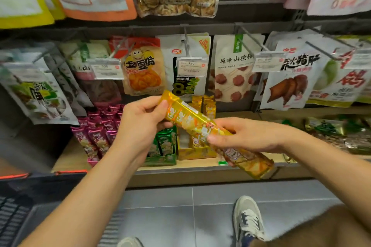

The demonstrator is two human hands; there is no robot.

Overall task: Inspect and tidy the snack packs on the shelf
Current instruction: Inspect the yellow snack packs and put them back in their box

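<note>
A long yellow snack pack [192, 120] slants from upper left to lower right in front of the shelf. My left hand [142, 120] grips its upper end, thumb on top. My right hand [247, 136] pinches its middle, and the lower end sticks out below that hand. Behind the pack, a yellow display box [195, 153] holds several more yellow packs. A green box [163, 158] of green packs stands to its left, and magenta packs [98, 132] stand further left.
Hanging bags fill metal pegs above the wooden shelf [192, 166], with price tags [191, 66] at the peg tips. Green packets [329, 128] lie on the shelf at the right. A dark basket [26, 202] is at lower left. My shoes [249, 220] stand on grey floor tiles.
</note>
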